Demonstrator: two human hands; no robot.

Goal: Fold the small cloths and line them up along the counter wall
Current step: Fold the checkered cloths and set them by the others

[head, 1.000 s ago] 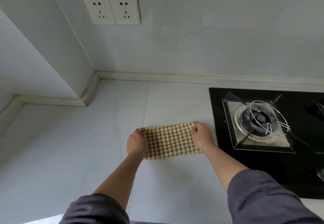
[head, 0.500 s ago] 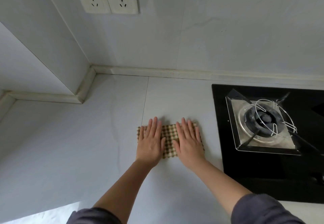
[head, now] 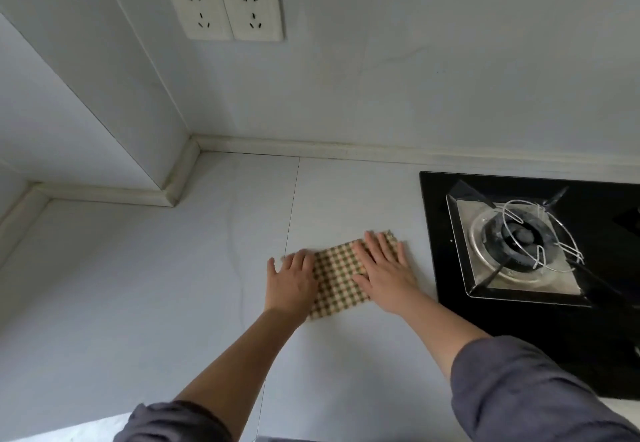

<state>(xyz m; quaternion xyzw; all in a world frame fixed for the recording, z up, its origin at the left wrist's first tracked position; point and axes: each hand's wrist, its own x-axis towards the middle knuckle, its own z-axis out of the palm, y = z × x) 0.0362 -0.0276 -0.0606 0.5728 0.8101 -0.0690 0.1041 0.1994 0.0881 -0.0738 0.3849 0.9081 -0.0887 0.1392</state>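
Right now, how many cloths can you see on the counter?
1. The checked cloth lies flat on the counter, just left of the stove, with the left hand and right hand pressing on its ends. More may be outside the view.

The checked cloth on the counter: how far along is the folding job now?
Done: the small green-and-cream checked cloth lies as a neat rectangle on the white counter, apparently folded. In hand: the left hand and right hand press it flat. Left: it sits apart from the wall trim; no other cloths are in view.
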